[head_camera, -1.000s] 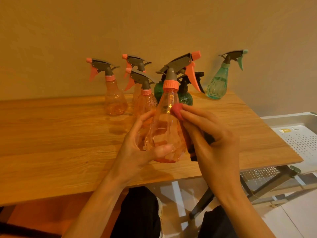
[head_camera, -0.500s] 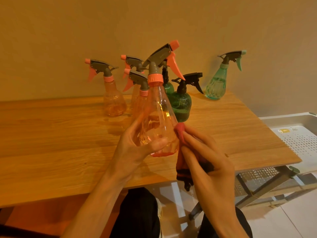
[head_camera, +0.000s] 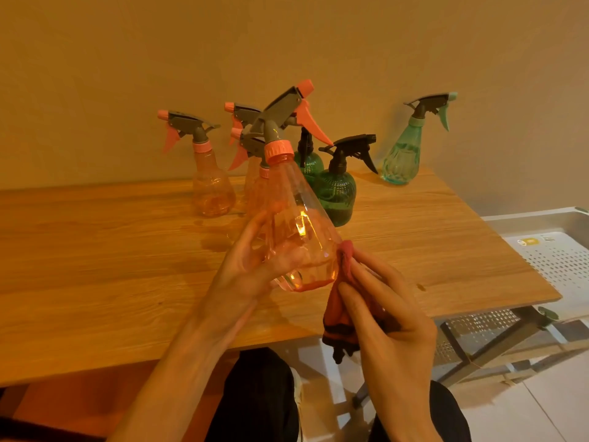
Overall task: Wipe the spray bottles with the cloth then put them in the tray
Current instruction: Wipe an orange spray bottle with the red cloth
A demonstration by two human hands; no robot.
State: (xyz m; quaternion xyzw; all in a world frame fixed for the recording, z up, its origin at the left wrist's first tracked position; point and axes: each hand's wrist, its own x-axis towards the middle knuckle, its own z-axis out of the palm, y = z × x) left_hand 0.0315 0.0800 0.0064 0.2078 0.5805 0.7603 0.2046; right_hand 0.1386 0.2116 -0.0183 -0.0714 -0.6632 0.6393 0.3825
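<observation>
My left hand [head_camera: 245,269] grips a clear orange spray bottle [head_camera: 296,218] by its lower body, tilted with the grey and orange nozzle pointing up and right, above the wooden table [head_camera: 95,266]. My right hand [head_camera: 382,307] holds a red cloth [head_camera: 342,282] bunched in its fingers, pressed against the bottle's lower right side near the base. The cloth's dark end hangs below the table edge. The white perforated tray [head_camera: 554,256] sits low at the right, beside the table.
At the back of the table stand three more orange spray bottles [head_camera: 210,186], two dark green ones [head_camera: 339,189] and a light teal one [head_camera: 403,154] near the wall. The table's metal legs [head_camera: 484,342] show under its right end. My knees are below the front edge.
The cloth has slid from the bottle's upper body down to its lower right side near the base. The bottle has tilted its nozzle further up and shifted left in my left hand.
</observation>
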